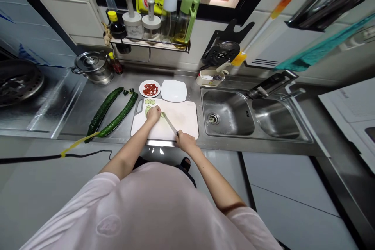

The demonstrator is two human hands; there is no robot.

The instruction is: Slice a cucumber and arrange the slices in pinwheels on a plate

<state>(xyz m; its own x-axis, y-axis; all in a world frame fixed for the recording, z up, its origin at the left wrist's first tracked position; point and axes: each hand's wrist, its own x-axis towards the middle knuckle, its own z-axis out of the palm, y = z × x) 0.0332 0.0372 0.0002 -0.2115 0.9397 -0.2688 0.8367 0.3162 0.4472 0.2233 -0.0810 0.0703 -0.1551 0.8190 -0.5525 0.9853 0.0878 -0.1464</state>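
A kitchen knife [170, 124] slants over the white cutting board [184, 119], its handle wrapped by my right hand [186, 141]. Close to the blade's tip is a round cucumber slice [163, 115]. My left hand [154, 114] is beside that slice with curled fingers; what is in them, if anything, is hidden. Several pale green cucumber slices [150, 102] lie on the board's upper left, some partly covered by my left hand. Left of the board, two long cucumbers [104, 107] rest on the steel counter, with small cut-off ends [125, 92] near their tops.
Behind the board stand a plate of chopped red pieces [150, 89] and a white square plate [174, 90]. A double sink [228, 131] is at the right. A lidded pot [93, 66] stands at back left, beside a rack of bottles [152, 42]. A yellow-tied cable [79, 143] crosses the counter's front edge.
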